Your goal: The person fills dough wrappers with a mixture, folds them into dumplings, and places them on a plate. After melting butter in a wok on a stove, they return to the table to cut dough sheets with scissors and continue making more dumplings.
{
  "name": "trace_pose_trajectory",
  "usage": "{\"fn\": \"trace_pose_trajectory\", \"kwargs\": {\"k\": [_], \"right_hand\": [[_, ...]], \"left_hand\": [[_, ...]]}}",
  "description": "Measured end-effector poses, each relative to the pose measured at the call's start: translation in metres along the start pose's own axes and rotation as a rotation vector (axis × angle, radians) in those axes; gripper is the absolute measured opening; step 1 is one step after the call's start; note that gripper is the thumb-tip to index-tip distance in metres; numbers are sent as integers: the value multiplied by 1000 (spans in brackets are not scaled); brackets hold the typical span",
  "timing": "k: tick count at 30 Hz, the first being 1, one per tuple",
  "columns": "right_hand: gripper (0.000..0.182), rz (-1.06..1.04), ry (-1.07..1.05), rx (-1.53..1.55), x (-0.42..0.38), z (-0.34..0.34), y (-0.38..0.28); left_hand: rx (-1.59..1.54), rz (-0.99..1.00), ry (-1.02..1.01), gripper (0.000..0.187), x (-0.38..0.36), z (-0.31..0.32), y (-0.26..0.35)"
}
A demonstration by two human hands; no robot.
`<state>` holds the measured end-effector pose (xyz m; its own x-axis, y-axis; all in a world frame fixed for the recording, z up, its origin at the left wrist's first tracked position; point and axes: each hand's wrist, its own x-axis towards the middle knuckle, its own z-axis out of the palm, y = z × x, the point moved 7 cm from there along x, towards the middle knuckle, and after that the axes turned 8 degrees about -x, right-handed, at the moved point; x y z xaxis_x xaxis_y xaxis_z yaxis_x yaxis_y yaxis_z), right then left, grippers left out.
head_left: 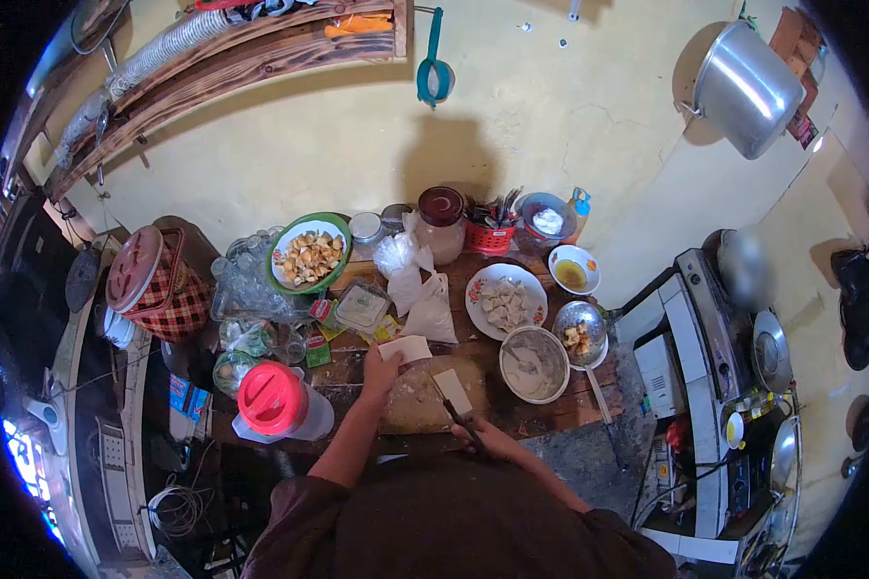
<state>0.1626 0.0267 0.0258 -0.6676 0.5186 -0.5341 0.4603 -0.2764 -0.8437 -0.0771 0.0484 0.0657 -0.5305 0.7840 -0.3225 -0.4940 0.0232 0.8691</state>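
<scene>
My left hand (381, 372) pinches a pale, flat dough sheet (410, 348) at the far side of the round wooden cutting board (410, 403). In my right hand (493, 441) is the dark handle of a knife (460, 416), its narrow blade pointing away from me. The blade lies along the left edge of a cream rectangular dough piece (456, 391) on the board. Right of the board stands a bowl of white flour-like paste (534, 365) with a spoon in it. Behind that, folded dumplings (504, 303) fill a floral plate (475, 282).
A strainer ladle (581, 338) with browned pieces rests at the right, near a bowl of yellowish liquid (572, 271). A pink-lidded jug (272, 399) stands front left. Farther back are a green-rimmed bowl of fried pieces (309, 256) and flour bags (429, 314). A stove (714, 294) is at right.
</scene>
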Motion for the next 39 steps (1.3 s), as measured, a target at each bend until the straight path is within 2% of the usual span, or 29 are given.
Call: {"fn": "trace_pose_trajectory", "kwargs": {"k": [1, 3, 7, 8, 10, 11, 13, 14, 16, 18, 21, 22, 24, 30, 33, 34, 39], "right_hand": [[42, -59, -38, 86, 0, 6, -8], [42, -30, -38, 68, 2, 10, -15], [38, 51, 3, 33, -9, 11, -55], [38, 52, 1, 33, -1, 12, -46], [58, 10, 14, 48, 18, 11, -30], [58, 13, 12, 47, 21, 12, -26], [31, 122, -31, 208, 18, 21, -29], [31, 127, -35, 206, 23, 24, -24], [31, 134, -104, 402, 34, 33, -10], [31, 175, -141, 397, 31, 40, -8], [33, 232, -188, 353, 30, 49, -1], [35, 248, -198, 313, 30, 51, 3], [37, 242, -178, 275, 35, 52, 14], [42, 242, -63, 162, 41, 48, 26], [43, 199, -43, 91, 47, 46, 32], [44, 154, -30, 53, 51, 45, 33], [44, 195, -40, 128, 40, 45, 20]], "left_hand": [[1, -2, -1, 24, 4, -1, -7], [51, -17, -82, 29, 9, 5, -18], [52, -23, -47, 25, -1, 13, -25], [55, -7, -47, 25, -2, 12, -29], [57, 8, -46, 26, -6, 13, -33], [48, -1, -21, 26, -10, 12, -34], [37, -13, 10, 26, -12, 5, -40], [83, -66, 7, 27, -9, -2, -52], [125, -124, 11, 28, 1, -22, -84], [209, -112, 69, 30, 14, -48, -118], [377, -162, 137, 34, -23, -34, -75], [376, -168, 143, 34, -22, -38, -84], [110, -144, 206, 29, -23, -46, -94], [69, -289, 214, 28, -25, -50, -101], [128, -266, 141, 28, -17, -58, -111], [128, -267, 143, 28, -19, -56, -109], [127, -240, 192, 29, -20, -54, -105]]}}
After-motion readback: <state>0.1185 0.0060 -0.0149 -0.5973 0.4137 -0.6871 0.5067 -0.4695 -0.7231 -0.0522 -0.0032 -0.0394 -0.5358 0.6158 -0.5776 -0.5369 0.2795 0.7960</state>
